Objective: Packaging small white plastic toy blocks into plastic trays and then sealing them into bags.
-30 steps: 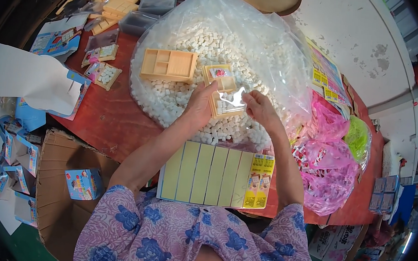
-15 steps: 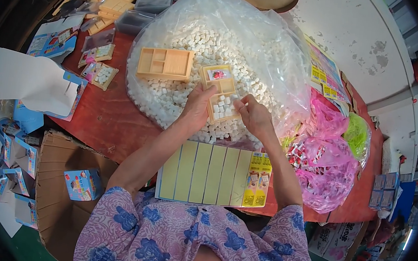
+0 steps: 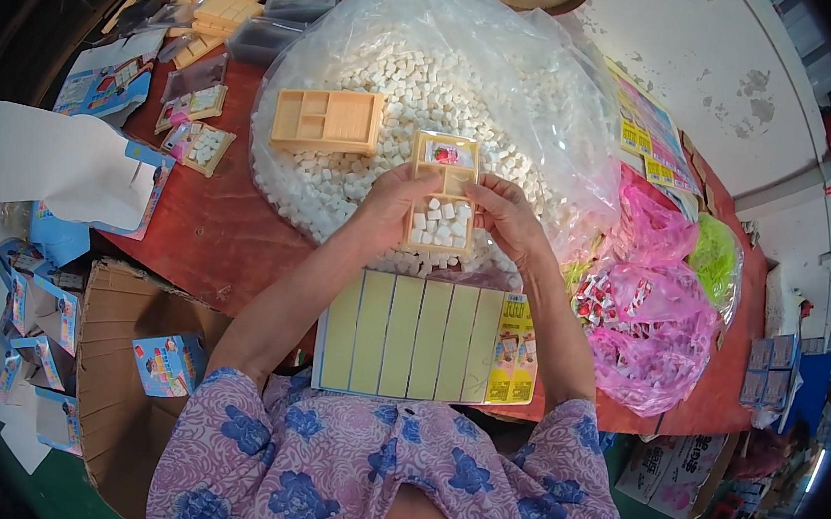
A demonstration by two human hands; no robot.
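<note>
The tray (image 3: 460,181) is held above the white cubes in the clear bag (image 3: 573,95), between the two hands. Its long axis runs away from the person, almost square to the near edge of the table (image 3: 228,231).

Left hand (image 3: 384,206): closed on the left long wall, thumb over the rim at the middle compartments; the fingers underneath are hidden. Right hand (image 3: 511,219): nearly closed, fingertips pinching the right long wall opposite. Both hands touch the tray; neither is nearer.

The near compartment contains loose cubes (image 3: 441,224); the far compartment contains a sachet (image 3: 446,153).

Reference position: the second tray (image 3: 356,119) rests on the bag's contents, beyond the left hand and to its left, closer to that hand than to the right. Its long axis runs left to right, crosswise to the held tray.
</note>
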